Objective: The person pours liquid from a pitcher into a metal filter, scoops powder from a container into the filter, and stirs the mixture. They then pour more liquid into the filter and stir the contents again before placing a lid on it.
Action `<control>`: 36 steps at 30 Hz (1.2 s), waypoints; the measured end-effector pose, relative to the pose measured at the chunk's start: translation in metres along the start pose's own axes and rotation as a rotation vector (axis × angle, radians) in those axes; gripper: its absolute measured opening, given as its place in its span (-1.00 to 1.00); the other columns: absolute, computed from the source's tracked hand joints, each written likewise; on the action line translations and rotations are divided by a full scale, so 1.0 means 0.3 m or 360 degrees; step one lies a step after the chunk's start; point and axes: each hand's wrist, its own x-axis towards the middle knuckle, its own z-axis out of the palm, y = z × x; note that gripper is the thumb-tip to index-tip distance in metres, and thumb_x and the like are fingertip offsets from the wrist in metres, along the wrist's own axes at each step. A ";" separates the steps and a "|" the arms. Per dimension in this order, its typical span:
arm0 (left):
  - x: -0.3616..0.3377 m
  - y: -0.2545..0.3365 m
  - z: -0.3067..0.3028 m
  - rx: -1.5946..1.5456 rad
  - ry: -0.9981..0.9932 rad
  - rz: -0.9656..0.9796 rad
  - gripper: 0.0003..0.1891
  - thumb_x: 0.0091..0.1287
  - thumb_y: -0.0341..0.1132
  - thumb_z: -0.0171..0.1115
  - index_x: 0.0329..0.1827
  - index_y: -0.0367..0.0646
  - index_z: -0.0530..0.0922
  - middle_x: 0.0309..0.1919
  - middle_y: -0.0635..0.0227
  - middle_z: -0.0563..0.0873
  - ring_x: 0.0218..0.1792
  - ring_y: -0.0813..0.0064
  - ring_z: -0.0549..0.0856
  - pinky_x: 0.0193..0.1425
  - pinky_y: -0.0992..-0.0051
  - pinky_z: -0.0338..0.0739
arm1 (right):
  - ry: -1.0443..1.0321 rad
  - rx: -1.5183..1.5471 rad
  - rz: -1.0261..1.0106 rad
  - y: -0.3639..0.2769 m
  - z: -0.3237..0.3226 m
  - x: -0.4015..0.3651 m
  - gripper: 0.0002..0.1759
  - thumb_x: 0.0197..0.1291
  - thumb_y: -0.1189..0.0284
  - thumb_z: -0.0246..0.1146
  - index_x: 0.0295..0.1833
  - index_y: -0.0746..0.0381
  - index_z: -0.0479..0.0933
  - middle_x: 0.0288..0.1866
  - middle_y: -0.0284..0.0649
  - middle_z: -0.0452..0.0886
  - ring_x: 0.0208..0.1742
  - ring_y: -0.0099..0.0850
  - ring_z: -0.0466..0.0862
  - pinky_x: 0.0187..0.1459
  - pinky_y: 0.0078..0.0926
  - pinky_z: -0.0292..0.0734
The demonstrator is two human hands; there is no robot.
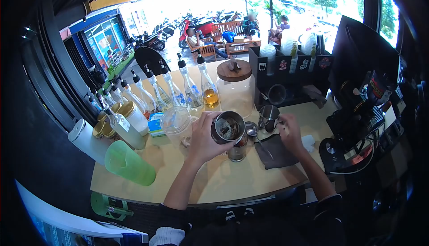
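Observation:
My left hand [206, 136] is wrapped round a metal shaker cup [229, 126], which is tilted toward me and shows dark liquid with pale foam or ice. Below and partly behind this cup stands a small glass [237, 152] with dark contents. My right hand [291, 134] has curled fingers at the right side of a metal cup [268, 120]; their exact grip is partly hidden. A round metal strainer or scoop [251, 129] lies between the two cups. Under my right wrist spreads a dark cloth [273, 152] with a thin spoon handle [267, 151] across it.
Pump syrup bottles [210, 96] line the counter's far left side. A lidded glass jar [236, 89] stands at the back. A clear plastic container [175, 121] and green pitcher [129, 163] are to the left. Right are a black cup rack [290, 65] and a scale-like device [333, 152].

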 end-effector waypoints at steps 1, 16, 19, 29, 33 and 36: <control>-0.003 -0.003 0.004 -0.0027 0.0005 -0.0008 -0.20 -0.28 -0.11 0.63 0.09 -0.11 0.43 -0.06 0.32 0.52 0.03 0.29 0.56 0.14 0.27 0.34 | 0.0141 0.0021 0.0177 0.072 0.017 0.007 -0.63 0.23 0.44 0.23 0.13 0.30 0.47 -0.02 -0.05 0.55 0.06 -0.19 0.55 0.09 -0.32 0.44; -0.027 0.004 0.019 -0.0140 0.0036 -0.0102 -0.21 -0.27 -0.16 0.65 0.10 -0.11 0.44 -0.02 0.30 0.54 0.05 0.27 0.58 0.18 0.27 0.44 | 0.0131 0.1220 0.0906 0.112 0.051 0.066 -0.80 0.42 0.38 0.09 -0.31 0.17 0.34 -0.44 -0.49 0.37 -0.39 -0.71 0.34 -0.32 -0.69 0.27; -0.028 0.004 0.023 -0.0170 0.0038 -0.0112 -0.21 -0.27 -0.17 0.65 0.10 -0.11 0.44 -0.02 0.30 0.54 0.04 0.27 0.58 0.19 0.28 0.45 | 0.0130 0.1147 0.0825 0.102 0.014 0.106 -0.80 0.41 0.39 0.11 -0.32 0.16 0.33 -0.45 -0.52 0.32 -0.40 -0.74 0.29 -0.35 -0.69 0.22; -0.025 -0.007 0.041 -0.0268 0.0036 -0.0122 -0.19 -0.27 -0.19 0.65 0.11 -0.18 0.44 -0.02 0.26 0.54 0.05 0.30 0.59 0.19 0.34 0.47 | 0.0048 0.1271 0.0565 -0.165 -0.156 0.307 -0.80 0.36 0.43 0.18 -0.32 0.18 0.34 -0.42 -0.53 0.37 -0.38 -0.79 0.33 -0.34 -0.73 0.25; -0.023 -0.005 0.046 -0.0255 0.0031 -0.0141 -0.19 -0.26 -0.17 0.66 0.12 -0.19 0.44 -0.02 0.26 0.54 0.05 0.30 0.59 0.19 0.34 0.47 | -0.0074 0.1346 0.0602 -0.252 -0.180 0.362 -0.82 0.33 0.44 0.20 -0.31 0.19 0.36 -0.42 -0.49 0.43 -0.36 -0.78 0.40 -0.31 -0.73 0.31; -0.022 -0.001 0.050 -0.0288 0.0039 -0.0150 -0.18 -0.25 -0.15 0.65 0.12 -0.20 0.44 -0.02 0.26 0.54 0.04 0.31 0.59 0.18 0.35 0.47 | -0.0135 0.1308 0.0607 -0.326 -0.189 0.397 -0.83 0.31 0.46 0.22 -0.31 0.20 0.37 -0.45 -0.48 0.45 -0.38 -0.77 0.42 -0.33 -0.72 0.34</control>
